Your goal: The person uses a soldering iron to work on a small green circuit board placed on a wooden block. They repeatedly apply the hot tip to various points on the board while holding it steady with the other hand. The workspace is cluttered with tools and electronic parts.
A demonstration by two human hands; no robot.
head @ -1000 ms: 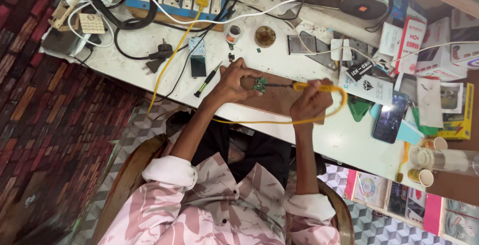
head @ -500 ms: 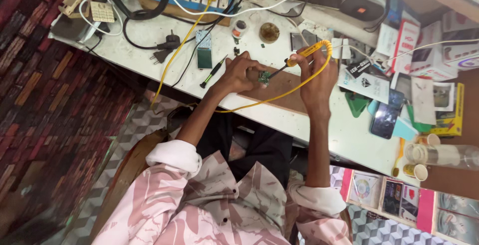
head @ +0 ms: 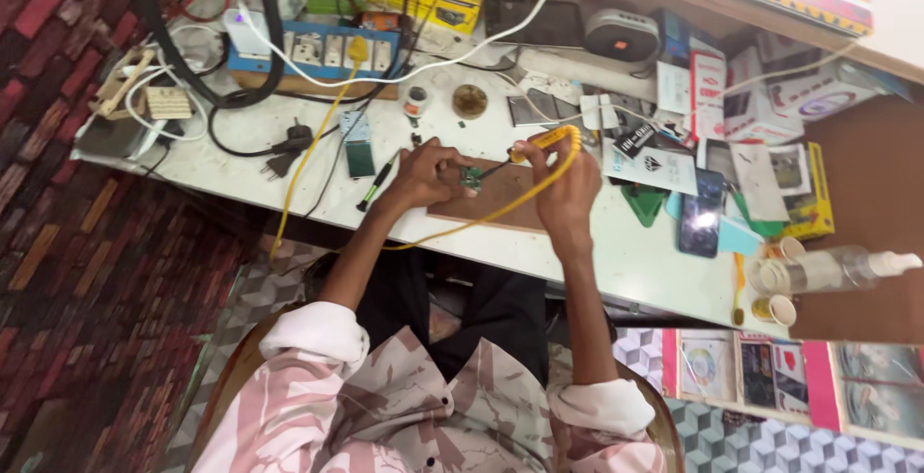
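My left hand pinches a small green circuit board over a brown wooden board on the white workbench. In my right hand is a yellow-handled soldering iron, its dark tip angled down to the left onto the circuit board. The iron's yellow cord loops under my right wrist and runs left off the bench edge toward a yellow plug in a blue power strip.
A black screwdriver and a small green module lie left of my left hand. A round solder tin, a phone, boxes, papers and a clear spray bottle crowd the back and right. Black cables coil at the left.
My right hand has risen and swung the soldering iron so that its tip reaches the circuit board. My left hand stays on the board. The view has shifted slightly.
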